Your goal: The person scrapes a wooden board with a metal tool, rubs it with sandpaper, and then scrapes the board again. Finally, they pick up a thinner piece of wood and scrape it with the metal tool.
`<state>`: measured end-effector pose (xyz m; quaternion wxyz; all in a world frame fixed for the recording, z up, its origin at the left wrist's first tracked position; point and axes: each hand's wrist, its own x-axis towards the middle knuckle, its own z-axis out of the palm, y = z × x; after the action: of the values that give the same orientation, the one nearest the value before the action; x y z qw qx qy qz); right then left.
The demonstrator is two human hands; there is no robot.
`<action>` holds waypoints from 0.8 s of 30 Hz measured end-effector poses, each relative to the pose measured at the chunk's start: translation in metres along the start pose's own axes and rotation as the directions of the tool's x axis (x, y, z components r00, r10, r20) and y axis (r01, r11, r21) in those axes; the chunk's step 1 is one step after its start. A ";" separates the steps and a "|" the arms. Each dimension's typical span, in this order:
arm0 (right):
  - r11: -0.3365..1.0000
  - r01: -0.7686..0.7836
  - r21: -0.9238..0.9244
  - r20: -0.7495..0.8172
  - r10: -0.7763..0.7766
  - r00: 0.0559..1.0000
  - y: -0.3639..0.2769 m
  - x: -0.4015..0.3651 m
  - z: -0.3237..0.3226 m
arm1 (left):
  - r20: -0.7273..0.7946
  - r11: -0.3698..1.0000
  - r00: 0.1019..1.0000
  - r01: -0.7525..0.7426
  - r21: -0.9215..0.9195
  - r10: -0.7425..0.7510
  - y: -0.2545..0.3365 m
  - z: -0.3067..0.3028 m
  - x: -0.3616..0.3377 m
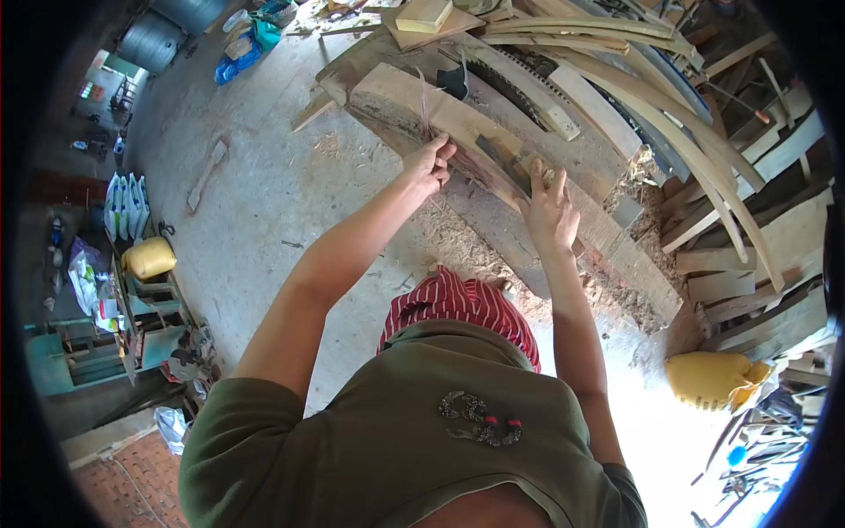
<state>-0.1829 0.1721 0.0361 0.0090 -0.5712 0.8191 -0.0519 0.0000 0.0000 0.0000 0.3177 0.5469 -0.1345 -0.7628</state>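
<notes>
A long, curved wooden plank [475,132] lies slantwise across a worn wooden bench [339,75]. My left hand [429,165] is closed at the plank's near edge, its fingers pinched together. From those fingers rises a thin pale strip [424,101], whose kind I cannot make out. Farther right, my right hand [553,216] rests on the plank with its fingers stretched out and its thumb at the near edge. Between the hands, a dark flat bar [503,164] lies on the plank, close to my right fingertips. A dark cup-like piece [453,82] is beyond the left hand.
Curved wooden strips [634,84] are piled at the back right, beside more boards [766,255]. Shavings [647,167] lie around the bench. A yellow sack [713,380] is at the right, a yellow jerrycan [150,258] at the left. Concrete floor [255,176] stretches leftward.
</notes>
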 end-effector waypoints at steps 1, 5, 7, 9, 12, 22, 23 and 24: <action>1.000 0.011 0.000 -0.011 -0.011 1.000 -0.004 -0.003 -0.003 | 0.014 1.000 1.000 0.017 -0.022 -0.016 0.006 -0.004 -0.006; 0.998 0.061 -0.028 -0.072 -0.063 0.995 0.011 0.005 0.006 | 0.022 0.997 0.998 0.066 -0.029 -0.066 0.007 0.011 -0.002; 0.998 0.068 -0.014 -0.044 -0.069 0.997 0.005 0.005 0.001 | -0.038 0.999 0.999 0.036 -0.008 -0.037 0.008 0.014 -0.004; 0.998 0.060 -0.018 -0.013 -0.060 0.998 0.007 0.005 -0.001 | -0.016 0.997 1.000 -0.010 -0.083 0.009 0.008 0.017 -0.001; 0.998 0.061 -0.015 -0.015 -0.061 0.998 0.011 0.005 0.003 | 0.098 0.957 0.995 0.036 -0.289 -0.008 0.038 -0.005 -0.017; 0.993 0.110 -0.038 -0.019 -0.111 0.994 0.013 0.004 -0.002 | 0.176 0.991 0.976 0.131 -0.011 -0.127 -0.092 0.002 -0.070; 0.990 0.133 -0.035 -0.026 -0.134 0.991 0.015 0.007 -0.002 | 0.172 0.979 0.972 0.179 -0.092 -0.162 -0.101 0.011 -0.067; 0.989 0.140 -0.039 -0.031 -0.141 0.990 0.015 0.009 -0.005 | 0.168 0.960 0.967 0.220 -0.173 -0.191 -0.102 0.021 -0.068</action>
<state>-0.2003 0.1694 0.0400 -0.0190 -0.6265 0.7777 -0.0470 -0.0401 0.1180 0.0020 0.2765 0.4661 -0.0267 -0.8400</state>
